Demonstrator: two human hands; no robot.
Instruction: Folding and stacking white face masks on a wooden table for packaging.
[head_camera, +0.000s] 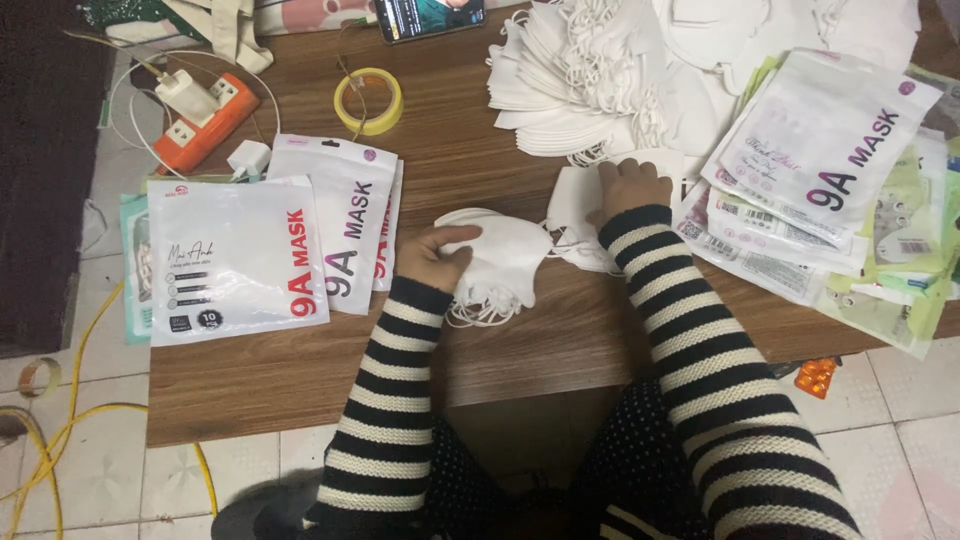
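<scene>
My left hand (432, 258) grips a small stack of folded white face masks (505, 262) lying near the middle of the low wooden table (520, 340). My right hand (632, 187) rests fingers-down on another few white masks (578, 205) just to the right. Both arms wear black-and-white striped sleeves. A large fanned heap of white masks (580, 75) lies beyond my right hand.
White printed mask pouches (235, 255) lie stacked on the left; more pouches (825, 150) are piled on the right. A yellow tape roll (368, 101), an orange power strip (205, 120) with chargers, and a phone (430, 17) sit at the back. An orange pill blister (817, 376) lies on the tiled floor.
</scene>
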